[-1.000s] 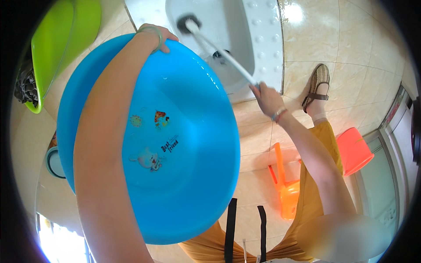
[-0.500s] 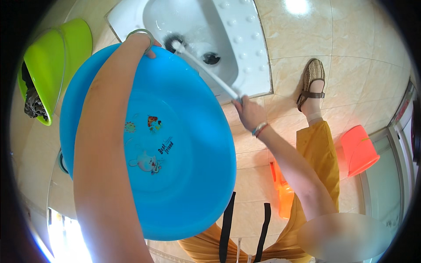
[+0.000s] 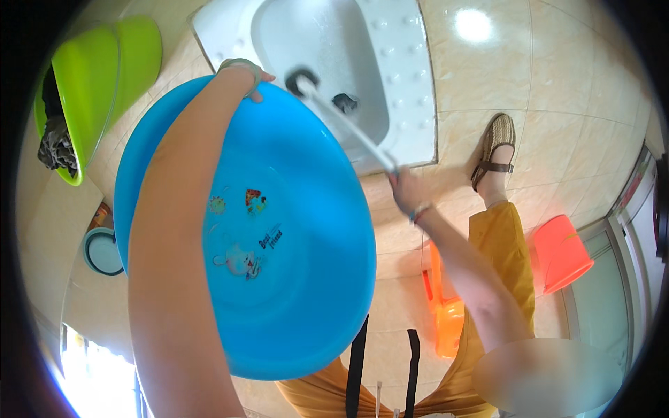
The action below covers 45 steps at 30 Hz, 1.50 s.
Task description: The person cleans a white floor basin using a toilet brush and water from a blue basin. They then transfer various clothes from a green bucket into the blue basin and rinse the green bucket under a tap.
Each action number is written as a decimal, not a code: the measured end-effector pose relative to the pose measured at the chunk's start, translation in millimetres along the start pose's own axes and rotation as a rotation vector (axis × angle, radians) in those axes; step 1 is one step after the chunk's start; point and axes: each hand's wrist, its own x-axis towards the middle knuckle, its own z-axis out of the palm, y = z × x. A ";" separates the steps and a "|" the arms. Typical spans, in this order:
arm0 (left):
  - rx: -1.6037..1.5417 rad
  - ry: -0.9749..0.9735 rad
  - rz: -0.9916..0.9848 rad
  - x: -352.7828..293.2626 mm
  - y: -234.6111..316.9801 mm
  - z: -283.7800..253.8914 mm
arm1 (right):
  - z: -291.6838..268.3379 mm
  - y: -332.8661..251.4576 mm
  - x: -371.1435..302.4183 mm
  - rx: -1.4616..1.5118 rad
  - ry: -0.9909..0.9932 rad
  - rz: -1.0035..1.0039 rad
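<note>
My left hand (image 3: 247, 78) grips the far rim of a large blue plastic basin (image 3: 310, 292), which leans with its inside toward me. My left forearm crosses in front of it and hides part of the cartoon print. A long-handled brush (image 3: 348, 129) has its white handle in my right hand (image 3: 410, 191), whose fingers are wrapped round the end and a little smeared by motion. The brush's dark round head lies inside the white squat toilet (image 3: 406, 90), left of the dark drain hole (image 3: 345, 103).
At the far left stands a green bucket (image 3: 104, 83) with dark cloth in it. A small round grey basin (image 3: 104, 251) sits below it. An orange plastic stool (image 3: 449, 317) is beside my leg, and a pink-red container (image 3: 563, 254) stands near the glass door (image 3: 603, 285) on the right.
The whole view has shifted a little. The brush head has moved slightly right, nearer the drain hole, and the basin has shifted slightly right. Both hands keep their hold.
</note>
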 end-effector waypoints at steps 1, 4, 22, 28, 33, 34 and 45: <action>0.078 0.059 0.037 -14.9 2.0 6.6 | -17.8 -23.1 12.8 0.009 0.093 -0.035; -0.037 0.158 0.119 -17.5 -27.6 36.8 | -51.5 -95.6 42.6 0.089 0.018 -0.032; -0.719 0.379 0.020 -183.9 -159.0 204.1 | 3.1 -55.0 40.7 0.107 0.130 0.081; -1.284 0.504 -0.117 -258.7 -208.2 340.1 | 34.9 12.4 -69.9 -0.196 -0.027 0.177; -1.833 0.594 -0.060 -283.1 -180.4 453.9 | -19.2 6.8 -75.2 -0.417 0.133 0.092; -1.945 0.619 -0.070 -284.6 -175.2 474.1 | -26.2 7.1 -73.3 -0.474 0.152 0.068; -2.629 0.828 -0.359 -186.3 -71.8 643.5 | 23.9 8.0 -90.9 -0.190 0.271 0.034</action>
